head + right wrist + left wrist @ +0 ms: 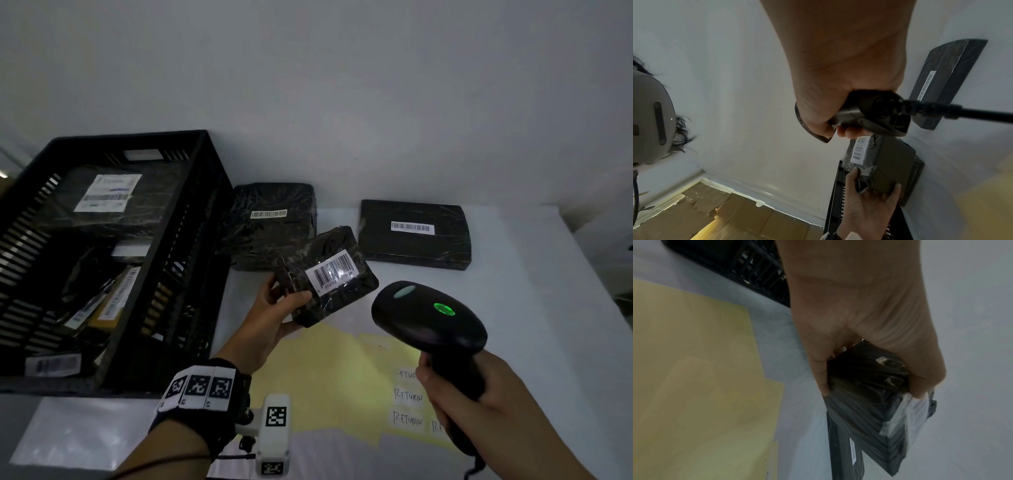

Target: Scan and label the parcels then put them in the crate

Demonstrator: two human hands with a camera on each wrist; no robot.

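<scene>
Head view: left hand (274, 305) gripped small parcel (329, 277) by its edge, right hand (479, 387) gripped scanner (428, 315). Parcel looked light, stiff, wrap probably slippery.

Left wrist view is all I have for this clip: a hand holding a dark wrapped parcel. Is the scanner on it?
Observer: Yes. The right hand holds a black scanner aimed towards the held parcel, and a green light glows on the scanner's top.
Reviewer: Does the barcode face it?
Observer: The white barcode label faces up towards the scanner; the left hand has its grip on the near left edge.
Reviewer: How many wait on the table?
Observer: Two: a thick parcel beside the crate and a flat parcel further right.
</scene>
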